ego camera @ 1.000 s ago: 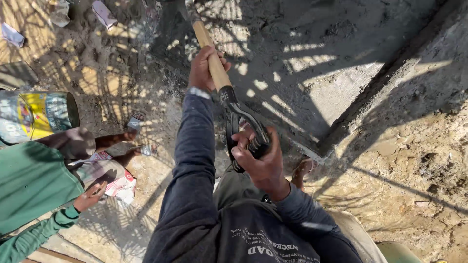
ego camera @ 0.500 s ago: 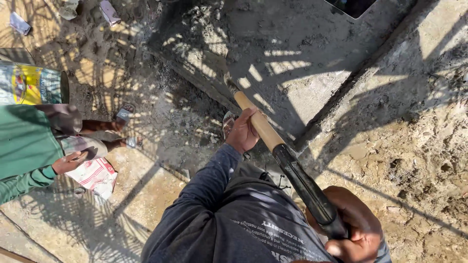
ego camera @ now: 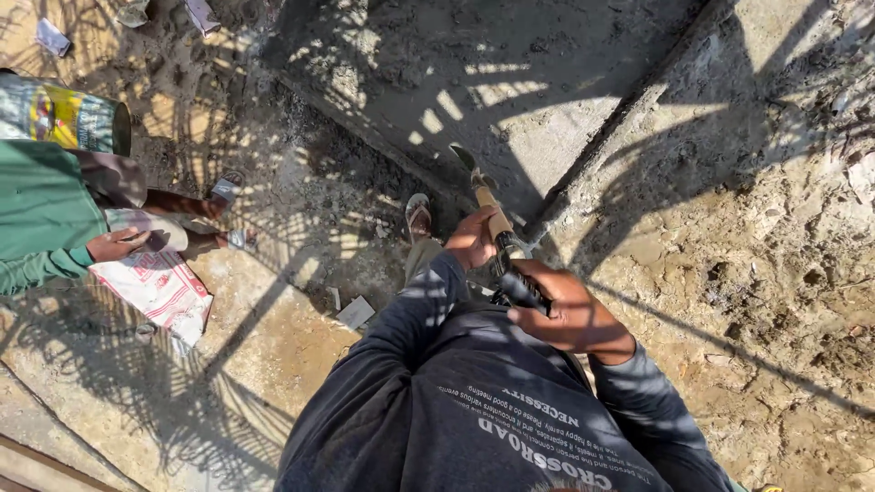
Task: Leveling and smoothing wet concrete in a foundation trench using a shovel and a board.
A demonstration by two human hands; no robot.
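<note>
My left hand (ego camera: 474, 241) is clenched on the wooden part of the shovel handle (ego camera: 497, 221), and my right hand (ego camera: 565, 314) is grasping the black grip at its top end, close to my chest. The shovel goes down steep in front of me; its blade (ego camera: 463, 158) stands w/ the tip in the grey wet cement patch (ego camera: 510, 82), near the lower edge of that patch. My foot in a sandal (ego camera: 418, 216) is just left of the handle, beside the same edge.

Room to move: the cement patch is bordered on the right by a dark straight bar (ego camera: 629, 100) that runs diagonal from the top right down to approx. the shovel. Right of this bar is rough sandy ground (ego camera: 756, 237) w/ lumps, open. On the left the patch ends in a dark muddy edge, then a pale concrete floor (ego camera: 264, 319) w/ shadows of a grid on it.

Other things: another person in a green sleeve (ego camera: 41, 219) is crouching at the left edge of the view, one hand (ego camera: 117, 244) on a white and red sack (ego camera: 159, 287) lying on the floor. Behind that person stands a round tin w/ yellow label (ego camera: 64, 114). A small grey stone piece (ego camera: 355, 312) lies on the floor near my left elbow. Some paper scraps are at the top left, too small to tell more.
</note>
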